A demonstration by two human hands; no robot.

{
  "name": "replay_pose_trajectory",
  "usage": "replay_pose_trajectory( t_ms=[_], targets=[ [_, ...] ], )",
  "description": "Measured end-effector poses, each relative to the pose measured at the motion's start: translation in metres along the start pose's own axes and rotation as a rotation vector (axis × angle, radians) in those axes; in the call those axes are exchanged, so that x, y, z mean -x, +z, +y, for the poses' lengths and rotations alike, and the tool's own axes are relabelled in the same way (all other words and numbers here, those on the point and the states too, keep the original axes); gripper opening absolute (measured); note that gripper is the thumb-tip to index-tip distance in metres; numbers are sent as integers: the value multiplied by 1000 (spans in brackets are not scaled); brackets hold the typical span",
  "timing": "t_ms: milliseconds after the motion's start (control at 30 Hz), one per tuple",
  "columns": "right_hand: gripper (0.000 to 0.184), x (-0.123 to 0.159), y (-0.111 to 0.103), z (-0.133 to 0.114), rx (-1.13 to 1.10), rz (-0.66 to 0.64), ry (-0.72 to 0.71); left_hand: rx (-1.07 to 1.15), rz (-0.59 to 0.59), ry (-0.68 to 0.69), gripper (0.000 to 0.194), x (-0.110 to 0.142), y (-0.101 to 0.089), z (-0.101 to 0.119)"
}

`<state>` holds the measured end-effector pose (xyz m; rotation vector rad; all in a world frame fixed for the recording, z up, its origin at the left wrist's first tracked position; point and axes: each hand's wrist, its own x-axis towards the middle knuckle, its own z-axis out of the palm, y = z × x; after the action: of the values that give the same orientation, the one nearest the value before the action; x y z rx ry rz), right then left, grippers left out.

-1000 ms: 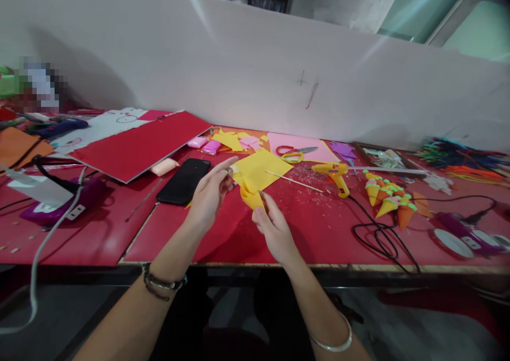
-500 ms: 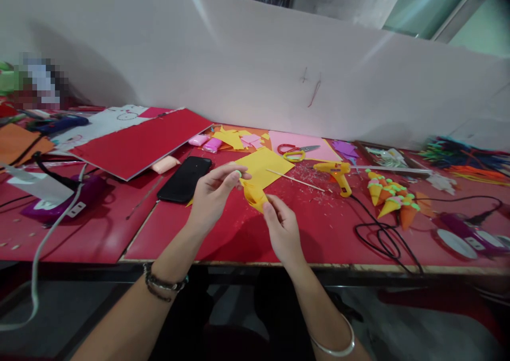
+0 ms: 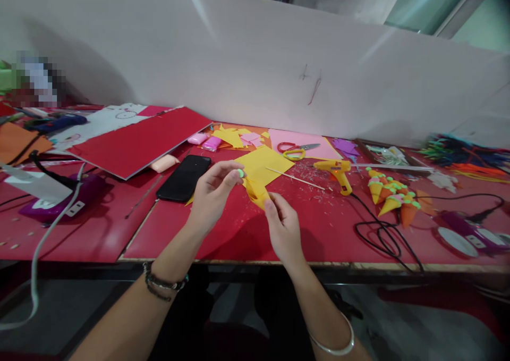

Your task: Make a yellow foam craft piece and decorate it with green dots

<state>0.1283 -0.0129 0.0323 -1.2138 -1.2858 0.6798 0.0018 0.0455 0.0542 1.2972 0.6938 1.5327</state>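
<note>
My left hand (image 3: pixel 217 188) has its thumb and fingers closed on a small light-green ball (image 3: pixel 240 173) at the fingertips. Just to the right, my right hand (image 3: pixel 282 223) pinches a curled piece of yellow paper (image 3: pixel 256 192) between thumb and fingers. The upper end of the yellow piece comes close to the green ball; whether they touch I cannot tell. Behind both hands a flat yellow sheet (image 3: pixel 274 161) lies on the red table, with a thin wooden stick (image 3: pixel 297 179) across it. A black phone (image 3: pixel 184 179) lies beside my left hand.
A yellow glue gun (image 3: pixel 337 175) lies to the right, its black cord (image 3: pixel 382 238) looping forward. Small decorated cones (image 3: pixel 392 196) are grouped beyond it. Scissors (image 3: pixel 295 151) rest on a pink sheet (image 3: pixel 319 140). At left are a red board (image 3: pixel 143 137) and a purple power strip (image 3: pixel 90 191).
The yellow piece has turned slightly and looks more open in my right hand. The green ball now shows more plainly at my left fingertips. The hands stay in nearly the same place.
</note>
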Motion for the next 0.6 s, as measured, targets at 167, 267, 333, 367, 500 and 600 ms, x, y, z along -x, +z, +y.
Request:
replay_pose_trajectory(
  t_ms=[167, 267, 333, 367, 500, 600],
  targets=[
    [24, 1, 0, 0, 11, 2, -9, -104, 27, 22, 14, 1, 2, 1],
    [24, 1, 0, 1, 21, 4, -15, -154, 10, 30, 15, 2, 2, 3],
    [24, 1, 0, 1, 29, 5, -19, -168, 0, 43, 15, 3, 2, 4],
    [24, 1, 0, 1, 32, 7, -19, -172, -4, 50, 15, 3, 2, 4],
    [24, 2, 0, 0, 28, 8, -10, -200, -11, 56, 16, 2, 3, 4],
    [23, 2, 0, 0, 13, 5, -11, -236, -10, 55, 18, 3, 4, 4]
  ],
)
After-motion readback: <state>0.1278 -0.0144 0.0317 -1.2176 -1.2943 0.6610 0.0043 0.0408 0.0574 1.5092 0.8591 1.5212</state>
